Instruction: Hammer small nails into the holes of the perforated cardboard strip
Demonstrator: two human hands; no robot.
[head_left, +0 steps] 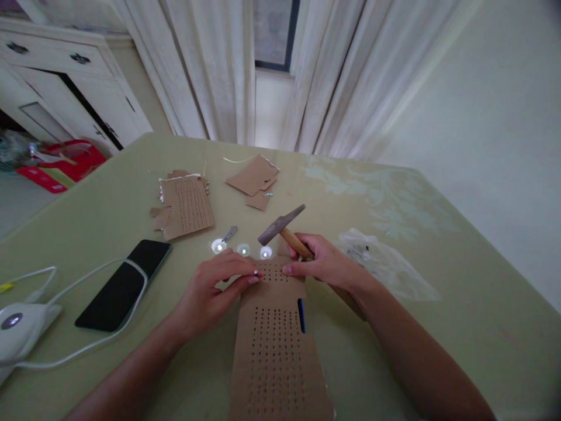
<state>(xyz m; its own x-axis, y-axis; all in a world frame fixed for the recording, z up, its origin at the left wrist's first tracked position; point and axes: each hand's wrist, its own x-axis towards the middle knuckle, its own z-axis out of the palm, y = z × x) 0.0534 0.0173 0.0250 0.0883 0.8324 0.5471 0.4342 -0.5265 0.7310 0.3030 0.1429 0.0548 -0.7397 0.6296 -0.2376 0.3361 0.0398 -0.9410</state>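
A long strip of perforated cardboard (pixel 276 345) is laid on the green worktop (pixel 438 327) at the lower centre of the frame, running from the bottom edge up toward the middle. At its upper end, the left hand (pixel 217 286) is pinched shut, with a small silver nail (pixel 255 272) held between the fingertips against the cardboard. Just right of it, the right hand (pixel 324 263) is closed around the wooden handle of a hammer (pixel 283 229), whose dark head is raised above the strip; one fingertip of this hand is pressed onto the cardboard's edge. A blue pen (pixel 301 316) is seen at the strip's right edge.

Three small shiny round pieces (pixel 242 249) are lined up just beyond the hands. Further up, a second perforated cardboard piece (pixel 186 206) and torn cardboard scraps (pixel 254 178) are spread. At the left, a black phone (pixel 125 285) is crossed by a white cable (pixel 87 280).
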